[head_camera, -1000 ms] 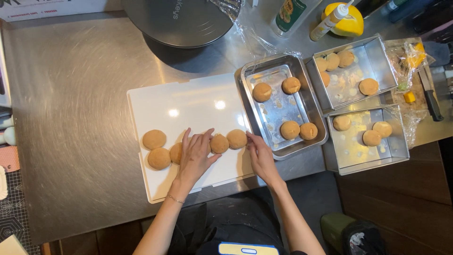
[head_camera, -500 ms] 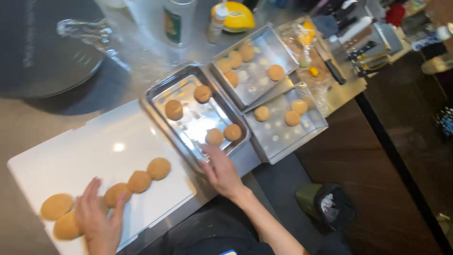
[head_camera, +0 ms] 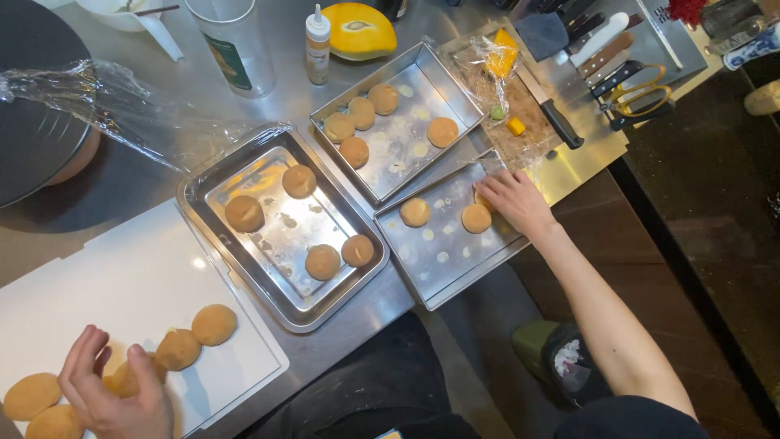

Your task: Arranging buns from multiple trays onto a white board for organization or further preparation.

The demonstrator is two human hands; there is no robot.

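My left hand (head_camera: pixel 110 394) hovers with its fingers apart over a row of round tan dough balls (head_camera: pixel 195 333) on the white board (head_camera: pixel 138 276); one ball lies partly under the palm. My right hand (head_camera: pixel 516 199) reaches into the near-right steel tray (head_camera: pixel 439 272), its fingers around a dough ball (head_camera: pixel 484 198) at the tray's far edge. Two more balls (head_camera: pixel 476 218) lie beside it. The middle tray (head_camera: pixel 203 183) and the far tray (head_camera: pixel 422 61) each hold several balls.
A wooden cutting board (head_camera: pixel 520 122) with plastic wrap and a black-handled knife (head_camera: pixel 561 122) lies right of the trays. Scissors (head_camera: pixel 638 97), a squeeze bottle (head_camera: pixel 317 45), a tall cup (head_camera: pixel 231 45), a yellow melon (head_camera: pixel 357 28) and a dark round pan (head_camera: pixel 32 130) stand behind.
The view has swung right. My right hand left the middle tray's near edge and moved into the near-right tray. My left hand stays over the balls on the board.
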